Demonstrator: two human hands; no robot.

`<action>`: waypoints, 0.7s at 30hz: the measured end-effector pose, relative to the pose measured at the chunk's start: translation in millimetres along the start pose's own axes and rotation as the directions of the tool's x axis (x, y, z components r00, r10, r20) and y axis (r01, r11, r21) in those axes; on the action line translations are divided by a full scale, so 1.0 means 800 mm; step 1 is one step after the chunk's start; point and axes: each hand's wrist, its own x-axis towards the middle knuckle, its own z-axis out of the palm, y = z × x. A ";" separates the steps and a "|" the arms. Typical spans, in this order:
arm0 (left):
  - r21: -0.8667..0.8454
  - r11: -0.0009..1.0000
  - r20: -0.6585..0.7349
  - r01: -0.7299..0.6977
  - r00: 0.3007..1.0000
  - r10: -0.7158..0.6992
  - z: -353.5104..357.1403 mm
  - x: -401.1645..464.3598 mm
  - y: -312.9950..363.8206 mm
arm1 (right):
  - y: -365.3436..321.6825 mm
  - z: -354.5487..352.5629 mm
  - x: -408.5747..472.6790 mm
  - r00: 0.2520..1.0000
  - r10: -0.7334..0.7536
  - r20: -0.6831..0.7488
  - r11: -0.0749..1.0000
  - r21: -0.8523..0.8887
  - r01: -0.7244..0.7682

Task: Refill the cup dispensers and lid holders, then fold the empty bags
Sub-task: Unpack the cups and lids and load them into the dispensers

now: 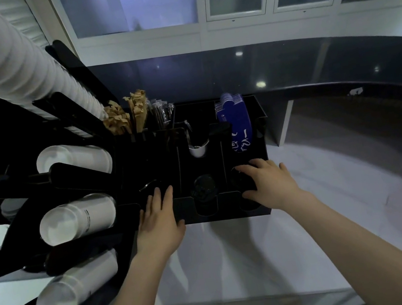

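Cup dispensers left of lid holder; sleeves probably rear-right compartment.

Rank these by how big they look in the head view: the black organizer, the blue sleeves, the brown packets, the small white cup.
1. black organizer
2. blue sleeves
3. brown packets, close to the sleeves in apparent size, so that order is unsure
4. small white cup

Both hands are on the black lid holder: left hand flat on its front-left corner, right hand spread over black lids in the right slot. White cup stacks fill the rack beside it.
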 end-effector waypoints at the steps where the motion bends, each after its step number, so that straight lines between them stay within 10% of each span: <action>1: -0.003 1.000 -0.018 -0.006 1.000 0.006 -0.001 -0.001 0.001 | 0.001 -0.001 -0.001 1.000 -0.001 -0.020 1.000 0.025 0.001; 10: -0.049 0.999 -0.069 -0.013 0.998 0.010 -0.007 -0.009 0.001 | -0.008 -0.014 -0.014 0.960 0.085 -0.265 0.866 0.496 0.060; 21: 0.031 0.993 -0.028 0.117 0.993 -0.116 -0.020 -0.026 -0.013 | -0.129 -0.016 0.023 0.932 -0.170 -0.321 0.782 0.531 0.326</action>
